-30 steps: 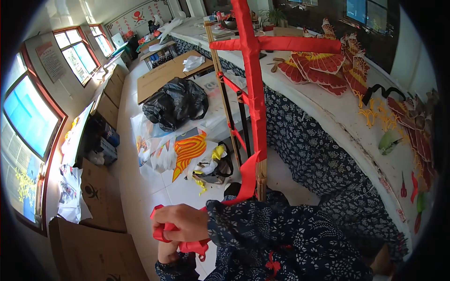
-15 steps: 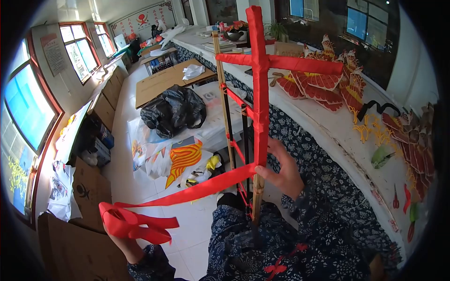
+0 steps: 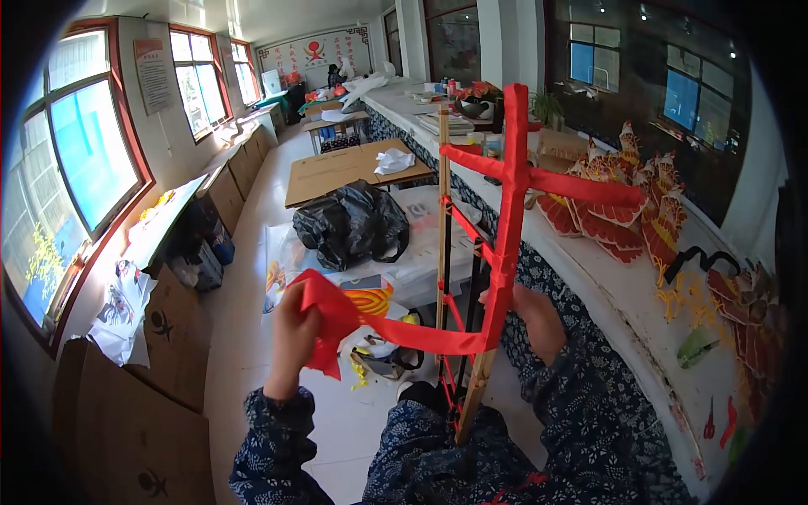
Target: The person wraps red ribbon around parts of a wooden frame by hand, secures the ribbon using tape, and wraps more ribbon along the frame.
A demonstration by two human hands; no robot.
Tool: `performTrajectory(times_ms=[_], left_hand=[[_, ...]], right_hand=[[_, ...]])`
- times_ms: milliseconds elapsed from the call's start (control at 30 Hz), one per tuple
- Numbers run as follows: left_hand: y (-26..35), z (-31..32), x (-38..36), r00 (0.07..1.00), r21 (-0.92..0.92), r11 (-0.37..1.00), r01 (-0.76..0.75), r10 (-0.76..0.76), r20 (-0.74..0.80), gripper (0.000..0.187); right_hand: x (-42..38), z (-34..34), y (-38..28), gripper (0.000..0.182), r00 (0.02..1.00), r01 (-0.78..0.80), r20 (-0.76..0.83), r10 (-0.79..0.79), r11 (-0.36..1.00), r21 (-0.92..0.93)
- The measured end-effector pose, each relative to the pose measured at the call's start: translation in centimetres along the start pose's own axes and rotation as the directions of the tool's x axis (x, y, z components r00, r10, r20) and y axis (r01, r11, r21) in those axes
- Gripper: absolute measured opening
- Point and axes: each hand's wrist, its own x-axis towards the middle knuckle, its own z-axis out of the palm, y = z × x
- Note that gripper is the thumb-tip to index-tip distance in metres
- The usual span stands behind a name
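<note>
A tall, narrow wooden frame point(image 3: 476, 389) stands upright before me, its foot between my legs. Red cloth is wound around its near pole and crossbar, while bare wood shows at the pole's lower end. From the wrapped part a red cloth strip point(image 3: 425, 337) stretches left to my left hand point(image 3: 293, 341), which is closed on the bunched loose length. My right hand point(image 3: 539, 321) grips the near pole from the right, at the lower wrapped part; the pole hides some of its fingers. Black bars and thin red ties join the frame's two sides.
On the long white counter point(image 3: 589, 290) at right lie red-and-yellow bird-shaped pieces point(image 3: 665, 219), scissors point(image 3: 709, 419) and a green leaf-shaped piece point(image 3: 695, 353). A black plastic bag point(image 3: 353, 225) sits on a low table ahead, near a flat cardboard sheet point(image 3: 337, 175). Cardboard boxes point(image 3: 172, 337) line the left.
My left hand has risen and come closer to the frame with the cloth, and the strip between them is shorter. The frame leans more and sits lower and further right in view.
</note>
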Motion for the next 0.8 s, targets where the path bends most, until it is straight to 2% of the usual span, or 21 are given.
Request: performTrajectory(times_ms=[67,133,167,233,400,500,533,633,667,767,800], left_hand=[[1.7,3.6,1.2,0.964,0.012,0.966,-0.257,0.256,0.074,0.046],[5.3,6.7,1.5,0.935,-0.1,0.947,-0.307,0.319,0.154,0.057],[6.6,8.2,1.8,0.936,-0.103,0.948,-0.3,0.314,0.157,0.057],[8.6,10.7,2.0,0.904,-0.15,0.914,-0.376,0.398,0.159,0.053],[11.6,13.2,0.0,0.861,-0.29,0.864,-0.413,0.473,0.184,0.052],[10.9,13.2,-0.1,0.723,-0.023,0.75,-0.661,0.645,0.248,0.049],[11.1,13.3,0.0,0.717,-0.029,0.744,-0.667,0.652,0.248,0.049],[12.0,13.2,0.3,0.558,0.041,0.564,-0.825,0.801,0.218,0.044],[12.1,13.4,0.2,0.557,0.041,0.564,-0.825,0.8,0.223,0.044],[12.0,14.3,-0.9,0.777,-0.202,0.823,-0.531,0.568,0.27,0.032],[12.1,14.4,-0.8,0.776,-0.204,0.825,-0.527,0.565,0.279,0.032]], right_hand=[[1.4,-0.7,0.7,0.03,0.997,-0.076,-0.004,0.076,0.997,0.003],[1.9,-0.8,0.2,0.03,0.992,-0.129,-0.013,0.129,0.992,0.006],[2.4,-0.3,-0.7,0.029,0.992,-0.124,0.025,0.124,0.992,-0.012],[2.9,0.7,-2.0,0.028,0.988,-0.107,0.103,0.112,0.993,-0.045],[3.5,0.8,-1.8,0.028,0.989,-0.117,0.09,0.118,0.993,-0.011],[3.5,0.2,-0.7,0.036,1.0,0.01,-0.01,-0.011,0.998,-0.07],[3.4,0.1,-0.4,0.036,1.0,0.016,-0.017,-0.017,0.997,-0.073],[3.5,0.1,-0.3,0.041,0.998,0.058,0.033,-0.057,0.998,-0.008],[3.5,-0.1,-0.3,0.041,0.998,0.056,0.031,-0.056,0.998,-0.003],[3.4,-0.4,-0.7,0.037,0.984,-0.004,0.176,0.014,0.998,-0.055],[3.7,-0.5,-0.9,0.037,0.986,-0.01,0.168,0.018,0.999,-0.051]])
